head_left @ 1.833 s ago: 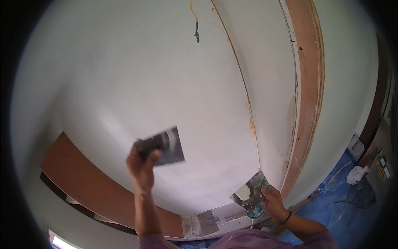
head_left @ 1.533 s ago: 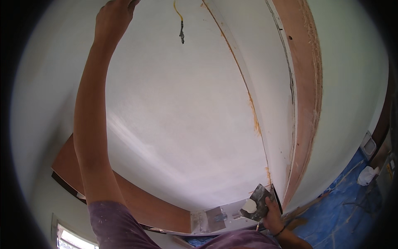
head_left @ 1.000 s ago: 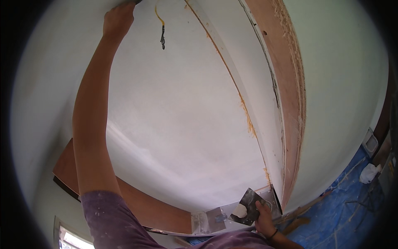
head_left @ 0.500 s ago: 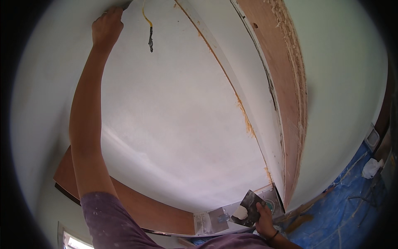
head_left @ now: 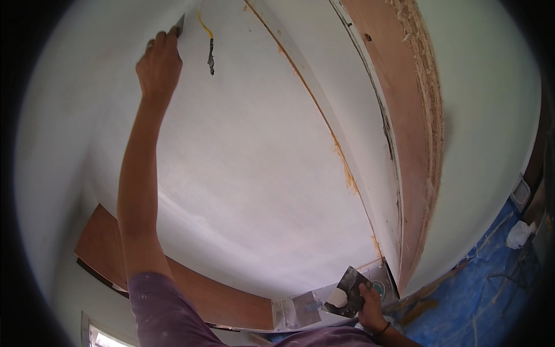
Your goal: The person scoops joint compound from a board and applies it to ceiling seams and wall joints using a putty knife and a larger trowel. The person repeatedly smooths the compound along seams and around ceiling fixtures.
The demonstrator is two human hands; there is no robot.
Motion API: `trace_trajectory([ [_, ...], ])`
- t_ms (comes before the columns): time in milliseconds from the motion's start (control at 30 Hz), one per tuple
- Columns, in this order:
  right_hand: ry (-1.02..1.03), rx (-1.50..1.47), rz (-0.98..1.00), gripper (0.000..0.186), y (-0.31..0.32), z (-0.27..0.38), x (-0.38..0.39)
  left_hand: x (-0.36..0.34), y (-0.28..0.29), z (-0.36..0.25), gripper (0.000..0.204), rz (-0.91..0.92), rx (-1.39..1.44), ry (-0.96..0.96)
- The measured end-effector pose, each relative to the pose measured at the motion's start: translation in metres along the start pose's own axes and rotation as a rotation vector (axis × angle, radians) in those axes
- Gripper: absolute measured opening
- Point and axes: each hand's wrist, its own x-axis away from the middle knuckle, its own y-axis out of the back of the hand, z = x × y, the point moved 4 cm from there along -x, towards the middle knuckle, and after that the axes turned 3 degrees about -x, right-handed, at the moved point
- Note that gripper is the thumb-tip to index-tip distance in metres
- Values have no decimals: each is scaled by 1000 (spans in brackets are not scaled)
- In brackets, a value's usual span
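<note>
putty knife (head_left: 180,24) mostly hidden behind left hand (head_left: 158,65)

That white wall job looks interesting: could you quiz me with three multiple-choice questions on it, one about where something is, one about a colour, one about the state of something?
1. Where is the left hand?
A. Raised high on the white wall, beside the dangling wire
B. Resting on the floor sheet
C. Down at the wooden panel

2. What colour is the floor sheet?
A. Red
B. Blue
C. Black

3. What state is the flat metal plate in the right hand in?
A. Clean and bare
B. Bent in half
C. Carrying a dab of white filler

Answers: 1 A, the arm stretches up and the hand presses a blade near the wire. 2 B, the sheet at lower right is blue. 3 C, a white blob sits on the plate.
</note>
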Motion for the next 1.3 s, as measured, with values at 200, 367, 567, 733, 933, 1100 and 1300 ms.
trace_trajectory([
  [200,5,39,22,24,6,-4,-1,77,-10,-45,51,-83,4,-262],
  [367,-24,59,79,23,-2,4,4,-4,-29,-21,49,17,-28,-104],
  [567,73,59,15,27,-10,22,22,42,-38,-66,45,-62,24,-187],
  [733,327,109,-32,34,-42,67,87,19,-29,-47,41,-135,27,-151],
  [933,529,23,-227,41,-25,107,136,-7,-32,-48,40,-55,98,-17],
  [1100,551,-99,-301,48,-1,124,169,119,18,-105,58,93,172,-156],
  [1300,527,-165,-138,44,2,128,197,239,140,-129,50,251,858,-113],
])
